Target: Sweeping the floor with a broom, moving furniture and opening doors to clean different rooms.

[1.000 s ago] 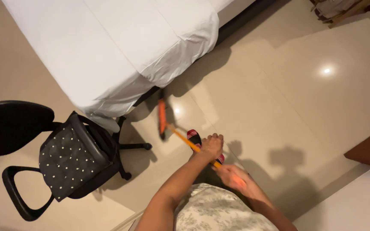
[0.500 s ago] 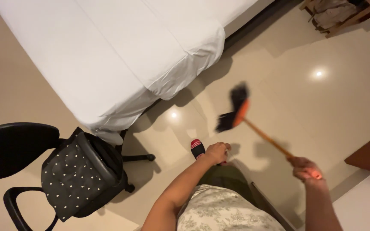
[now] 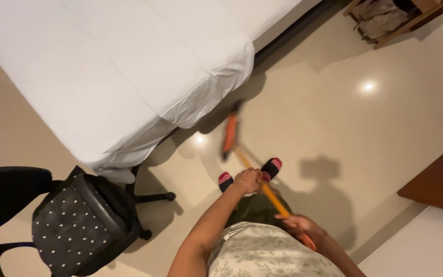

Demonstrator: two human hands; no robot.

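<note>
Home bedroom. Bed [image 3: 129, 66] with white sheet fills upper left, dark frame beneath. Black swivel chair [image 3: 37, 215] with a polka-dot cushion [image 3: 67, 225] beside it. Glossy cream floor tiles [image 3: 334, 118]; wooden furniture [image 3: 437, 179] at right edge.

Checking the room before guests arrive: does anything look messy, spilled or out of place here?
No spill or damage shows. The white sheet hangs rumpled at the bed corner, and a dotted cushion sits askew on the black office chair. Both hands grip the orange broom.
</note>
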